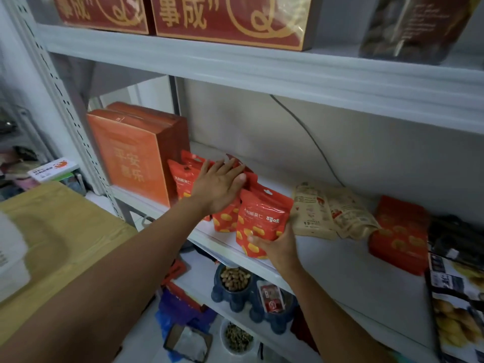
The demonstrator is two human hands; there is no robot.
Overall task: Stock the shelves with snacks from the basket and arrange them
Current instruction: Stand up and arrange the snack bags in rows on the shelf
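Both forearms reach from the near edge toward the middle shelf (340, 260) of a white metal rack. Left hand (218, 186): fingers straight and together, palm pressed flat against the standing red pouches (183, 179); it holds nothing. Right hand (277, 247): fingers and thumb curled round the lower part of the front red pouch (262, 218), gripping it. That pouch is upright at the near edge of the middle shelf, just right of the standing row and touching it.

Left of the row, touching it: orange gift box (136, 158), upright, a second one behind it. Right of the gripped pouch: beige pouches (314, 208) lying tilted, overlapping. Further right: a red pack (400, 231) lying flat. Upper shelf: dark red boxes (227, 19) with gold lettering. Lower shelf: blue bowl (235, 281) of nuts. Near left: wooden tabletop (65, 218).
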